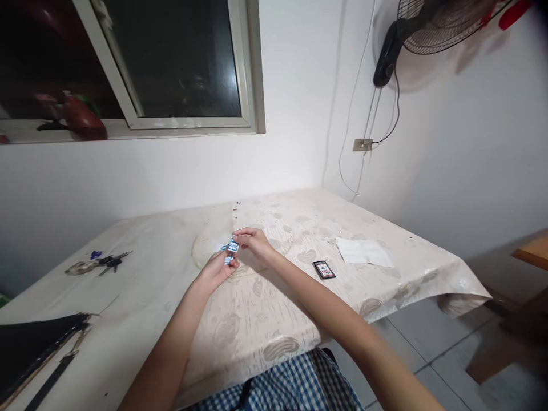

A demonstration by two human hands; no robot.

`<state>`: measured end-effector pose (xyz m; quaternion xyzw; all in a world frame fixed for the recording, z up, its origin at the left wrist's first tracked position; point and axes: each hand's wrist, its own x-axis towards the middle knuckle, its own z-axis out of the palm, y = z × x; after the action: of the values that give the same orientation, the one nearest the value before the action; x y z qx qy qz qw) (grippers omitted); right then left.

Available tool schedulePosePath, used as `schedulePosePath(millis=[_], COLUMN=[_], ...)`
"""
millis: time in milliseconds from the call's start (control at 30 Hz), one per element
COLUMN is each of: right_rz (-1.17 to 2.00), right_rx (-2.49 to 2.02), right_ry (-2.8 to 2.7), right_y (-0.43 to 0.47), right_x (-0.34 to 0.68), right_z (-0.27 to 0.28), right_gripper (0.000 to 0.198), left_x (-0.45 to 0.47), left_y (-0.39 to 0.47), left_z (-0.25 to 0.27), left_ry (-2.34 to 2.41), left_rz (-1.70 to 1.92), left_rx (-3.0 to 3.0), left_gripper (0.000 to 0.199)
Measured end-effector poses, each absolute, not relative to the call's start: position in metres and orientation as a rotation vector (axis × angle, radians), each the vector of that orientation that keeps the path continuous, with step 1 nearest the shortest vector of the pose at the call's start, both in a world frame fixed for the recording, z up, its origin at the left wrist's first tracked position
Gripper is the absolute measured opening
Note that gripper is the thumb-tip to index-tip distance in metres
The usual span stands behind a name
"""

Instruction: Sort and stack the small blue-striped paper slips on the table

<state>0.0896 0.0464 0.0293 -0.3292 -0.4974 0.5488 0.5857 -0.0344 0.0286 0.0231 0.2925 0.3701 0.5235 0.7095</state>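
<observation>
Above the table, both of my hands are close together, handling small blue-and-white cards or packets whose exact kind is too small to tell. My left hand [214,273] is closed around some of them, and the lower blue-and-white pieces [228,260] show between its fingers. With thumb and fingertips, my right hand [256,242] pinches the edge of an upper blue-and-white card [233,246]. The two hands almost touch at this card. To the right of them lies a small flat black item with a white printed label [324,270].
A white folded tissue or cloth [363,252] lies at the right of the patterned tablecloth [240,342]. Keys [112,261] rest at the left, behind a black zipped pouch [38,345]. A wall fan [440,25] hangs upper right. The table meets the white wall behind.
</observation>
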Motion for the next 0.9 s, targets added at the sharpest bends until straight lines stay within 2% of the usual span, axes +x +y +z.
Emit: schedulePosePath(millis=[100, 267, 567, 900], right_rz=[1.282, 1.306, 1.365, 1.163], right_rx=[-0.801, -0.861, -0.977, -1.015], right_ry=[-1.151, -1.219, -1.389, -1.58], right_y=[0.049, 0.05, 0.039, 0.048], right_x=[0.095, 0.1, 0.091, 0.092], right_z=[0.028, 0.023, 0.019, 0.01], right_gripper=[0.017, 0.012, 0.006, 0.009], left_x=[-0.032, -0.03, -0.023, -0.023], left_y=[0.026, 0.023, 0.017, 0.02], left_z=[0.022, 0.022, 0.014, 0.014], left_ry=[0.779, 0.826, 0.811, 0.795], left_rz=[1.125, 1.059, 0.995, 1.01], left_rx=[0.655, 0.622, 0.726, 0.652], left_gripper=[0.007, 0.028, 0.026, 0.024])
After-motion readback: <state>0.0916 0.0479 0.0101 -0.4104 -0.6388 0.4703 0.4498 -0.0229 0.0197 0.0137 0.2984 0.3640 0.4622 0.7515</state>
